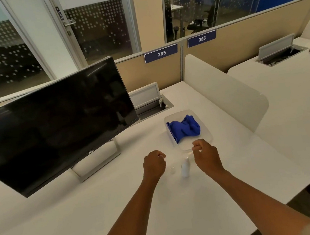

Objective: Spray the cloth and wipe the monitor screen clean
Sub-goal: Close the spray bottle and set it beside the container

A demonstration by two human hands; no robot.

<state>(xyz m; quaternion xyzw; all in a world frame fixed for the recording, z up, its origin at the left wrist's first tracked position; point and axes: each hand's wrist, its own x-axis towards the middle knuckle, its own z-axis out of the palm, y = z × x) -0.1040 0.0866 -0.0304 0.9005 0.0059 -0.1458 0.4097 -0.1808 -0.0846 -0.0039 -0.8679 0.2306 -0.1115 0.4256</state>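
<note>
Cloth (pixel 184 128) — blue, bunched in clear tray (pixel 205 130) right of monitor (pixel 51 124). Spray bottle (pixel 185 168) upright near tray, between left hand (pixel 153 164) and right hand (pixel 206 157) — both loosely fisted, holding nothing.

On the white desk (pixel 197 95), the black flat monitor (pixel 51 124) stands left; the crumpled blue cloth (pixel 184 128) lies in the clear plastic tray (pixel 208 135) toward the right edge; the small white spray bottle (pixel 185 168) stands before it.

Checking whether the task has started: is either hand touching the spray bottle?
Apart. The head view shows bare desk between the spray bottle and both the left hand and right hand.
</note>
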